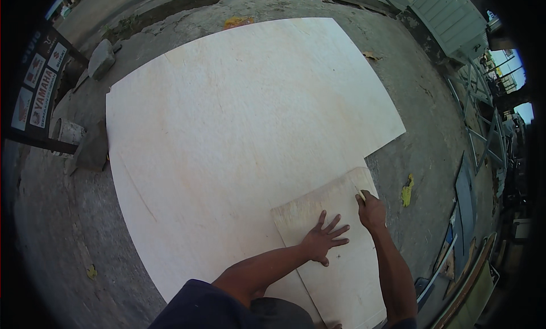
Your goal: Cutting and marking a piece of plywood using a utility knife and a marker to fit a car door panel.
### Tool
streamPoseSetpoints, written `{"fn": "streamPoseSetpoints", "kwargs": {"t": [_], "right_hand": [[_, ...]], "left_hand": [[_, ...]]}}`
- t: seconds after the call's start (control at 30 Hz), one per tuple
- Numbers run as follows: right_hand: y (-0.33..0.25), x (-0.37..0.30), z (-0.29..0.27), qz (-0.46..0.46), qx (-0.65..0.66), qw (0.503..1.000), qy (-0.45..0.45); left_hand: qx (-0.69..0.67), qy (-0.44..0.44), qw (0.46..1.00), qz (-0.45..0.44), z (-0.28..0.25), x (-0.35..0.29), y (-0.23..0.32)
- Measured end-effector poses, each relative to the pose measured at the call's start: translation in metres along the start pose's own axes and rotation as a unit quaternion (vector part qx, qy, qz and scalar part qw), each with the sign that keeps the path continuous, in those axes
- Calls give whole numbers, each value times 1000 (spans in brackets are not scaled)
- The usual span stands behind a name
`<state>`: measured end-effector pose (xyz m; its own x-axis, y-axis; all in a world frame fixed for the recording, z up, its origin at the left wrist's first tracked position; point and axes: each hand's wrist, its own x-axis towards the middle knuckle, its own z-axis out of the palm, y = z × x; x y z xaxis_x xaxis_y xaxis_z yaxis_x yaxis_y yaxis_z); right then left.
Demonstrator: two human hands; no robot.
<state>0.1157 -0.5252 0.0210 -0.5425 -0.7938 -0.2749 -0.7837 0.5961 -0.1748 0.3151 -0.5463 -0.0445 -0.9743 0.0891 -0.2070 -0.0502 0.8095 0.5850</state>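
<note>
A large pale plywood sheet (239,113) lies flat on the ground, with a notch cut into its right side. On its near right part rests a smaller plywood piece (318,201), slightly darker along its far end. My left hand (326,238) is pressed flat on this piece, fingers spread wide. Beside the smaller piece's right edge, my right hand (372,210) grips a thin, pale, pencil-like tool (360,193). The tool's tip points at the board near its far right corner; whether it touches cannot be made out.
Rough concrete surrounds the sheet. At left stand a sign board (40,87), a stone (102,60) and a white bucket (69,131). Metal frames (480,124), a dark panel (464,198) and leaning boards (472,286) line the right side. A yellow scrap (407,190) lies nearer.
</note>
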Motion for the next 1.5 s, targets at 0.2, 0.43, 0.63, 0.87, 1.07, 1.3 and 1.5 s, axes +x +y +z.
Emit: {"fn": "streamPoseSetpoints", "kwargs": {"t": [0.2, 0.43, 0.63, 0.87, 1.07, 1.3, 1.5], "right_hand": [[-38, -7, -48, -57, -53, 988, -131], [-70, 48, -56, -231, -27, 952, -197], [-115, 75, -38, -331, -19, 901, -281], [-128, 77, -5, -394, -117, 815, -408], [-149, 74, 16, -468, -106, 784, -393], [-150, 83, 22, -545, -119, 744, -367], [-139, 92, 35, -601, -161, 687, -375]], "left_hand": [[-9, 5, 1000, -1, 4, -2, -2], [-34, 39, 999, 3, 8, -1, -7], [-47, 54, 997, -12, 22, 0, -6], [-75, 112, 990, -39, 36, 14, 3], [-35, 64, 995, -75, 28, 4, -2], [-68, 93, 978, -175, 18, -8, 34], [-217, 181, 782, -556, -4, -31, 61]]}}
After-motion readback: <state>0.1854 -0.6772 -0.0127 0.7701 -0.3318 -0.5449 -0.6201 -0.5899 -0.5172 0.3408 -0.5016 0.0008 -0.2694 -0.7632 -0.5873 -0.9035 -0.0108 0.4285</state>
